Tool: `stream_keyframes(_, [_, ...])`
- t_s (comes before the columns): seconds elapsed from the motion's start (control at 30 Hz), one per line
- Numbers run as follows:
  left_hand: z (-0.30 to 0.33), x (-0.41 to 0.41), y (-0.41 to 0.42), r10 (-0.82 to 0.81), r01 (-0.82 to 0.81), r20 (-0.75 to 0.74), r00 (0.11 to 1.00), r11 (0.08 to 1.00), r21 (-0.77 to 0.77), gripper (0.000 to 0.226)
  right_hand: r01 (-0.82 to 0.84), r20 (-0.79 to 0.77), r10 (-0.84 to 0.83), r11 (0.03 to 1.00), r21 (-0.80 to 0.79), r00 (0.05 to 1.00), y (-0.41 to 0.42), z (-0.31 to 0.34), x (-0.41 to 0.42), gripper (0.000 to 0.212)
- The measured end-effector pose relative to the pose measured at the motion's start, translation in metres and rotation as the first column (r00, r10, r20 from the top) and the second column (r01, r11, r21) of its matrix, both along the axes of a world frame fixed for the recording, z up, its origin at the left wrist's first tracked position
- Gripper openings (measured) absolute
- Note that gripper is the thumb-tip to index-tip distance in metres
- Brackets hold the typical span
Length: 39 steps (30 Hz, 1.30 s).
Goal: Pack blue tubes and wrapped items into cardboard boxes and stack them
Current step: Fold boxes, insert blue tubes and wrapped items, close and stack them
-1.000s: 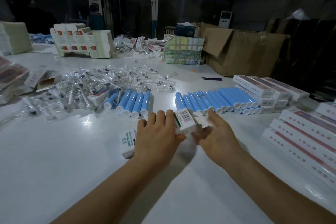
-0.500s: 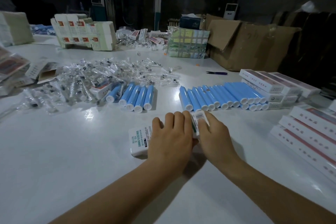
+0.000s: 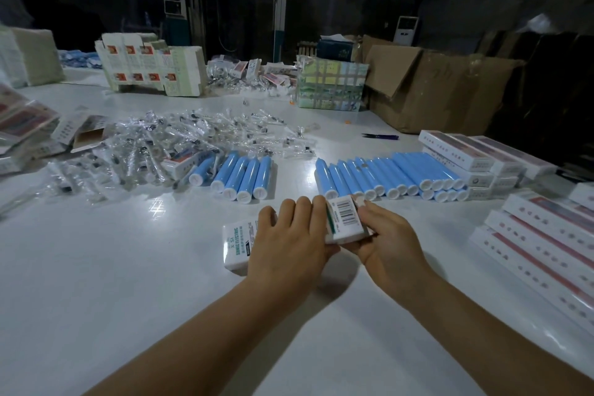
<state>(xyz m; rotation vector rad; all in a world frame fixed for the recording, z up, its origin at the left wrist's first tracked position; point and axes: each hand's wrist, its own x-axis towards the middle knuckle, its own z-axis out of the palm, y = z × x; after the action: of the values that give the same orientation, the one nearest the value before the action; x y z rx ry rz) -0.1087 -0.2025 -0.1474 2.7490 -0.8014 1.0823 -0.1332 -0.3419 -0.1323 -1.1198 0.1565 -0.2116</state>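
A small white box [image 3: 344,219] with a barcode stands between my hands at the table's middle. My left hand [image 3: 291,243] lies over a white pack with green print [image 3: 237,241] and presses its fingertips against the box's left side. My right hand [image 3: 390,238] grips the box from the right, thumb on top. Behind them lie two rows of blue tubes: a short row [image 3: 244,175] and a long row [image 3: 390,175]. A heap of clear-wrapped items [image 3: 180,145] spreads at the left.
Flat white-and-red cartons are stacked at the right [image 3: 546,244] and behind the long tube row [image 3: 475,157]. A big brown cardboard box [image 3: 437,87], a colourful carton [image 3: 331,85], folded white cartons [image 3: 151,69] and a blue pen [image 3: 381,137] stand at the back.
The view has shifted closer and downward. My right hand moved in from beside the barcode box to grip it, and both hands now hold it upright between them.
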Motion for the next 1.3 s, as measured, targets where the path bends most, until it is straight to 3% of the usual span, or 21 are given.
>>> stream_keyframes(0.17, [0.0,0.001,0.002,-0.024,0.024,0.012,1.0,1.0,0.002,0.068,0.019,-0.049,-0.02,1.0,-0.013,0.999,-0.003,-0.001,0.001,0.028])
stream_keyframes(0.4, [-0.002,0.0,0.002,-0.038,0.036,0.031,0.999,0.998,0.055,0.068,0.169,-0.002,-0.177,0.944,-0.282,0.984,0.006,-0.007,-0.003,0.026])
stream_keyframes(0.5, [-0.002,-0.001,0.0,-0.047,0.043,0.052,0.998,0.996,0.078,0.066,0.215,0.02,-0.218,0.94,-0.263,0.976,0.009,-0.008,-0.005,0.027])
stream_keyframes(0.6, [0.001,-0.001,-0.001,-0.037,0.033,0.04,0.999,0.996,0.083,0.064,0.149,0.023,-0.147,0.972,-0.18,0.989,0.011,-0.007,-0.004,0.028])
stream_keyframes(0.67, [0.002,0.0,-0.001,-0.024,0.022,0.023,0.999,0.997,0.08,0.064,0.13,0.014,-0.131,0.959,-0.25,0.991,0.012,-0.008,-0.002,0.034])
stream_keyframes(0.9, [0.001,0.005,0.002,0.054,-0.042,-0.131,0.99,0.995,0.094,0.068,0.241,0.048,-0.256,0.807,-0.54,0.966,0.012,-0.017,-0.005,0.029])
stream_keyframes(1.03, [-0.001,0.005,0.001,0.106,-0.088,-0.1,0.989,0.981,0.174,0.068,0.257,0.125,-0.243,0.642,-0.722,0.962,0.016,-0.021,-0.007,0.033])
stream_keyframes(1.1, [0.001,0.004,0.001,0.114,-0.094,-0.095,0.989,0.978,0.188,0.066,0.262,0.147,-0.232,0.62,-0.74,0.962,0.016,-0.022,-0.008,0.034])
stream_keyframes(1.2, [0.004,0.004,0.002,0.087,-0.067,-0.134,0.987,0.986,0.151,0.066,0.256,0.148,-0.219,0.641,-0.723,0.965,0.016,-0.021,-0.007,0.036])
stream_keyframes(1.3, [0.009,-0.001,0.001,0.088,-0.064,-0.14,0.986,0.984,0.166,0.071,0.203,0.066,-0.204,0.783,-0.588,0.977,0.017,-0.017,-0.004,0.033])
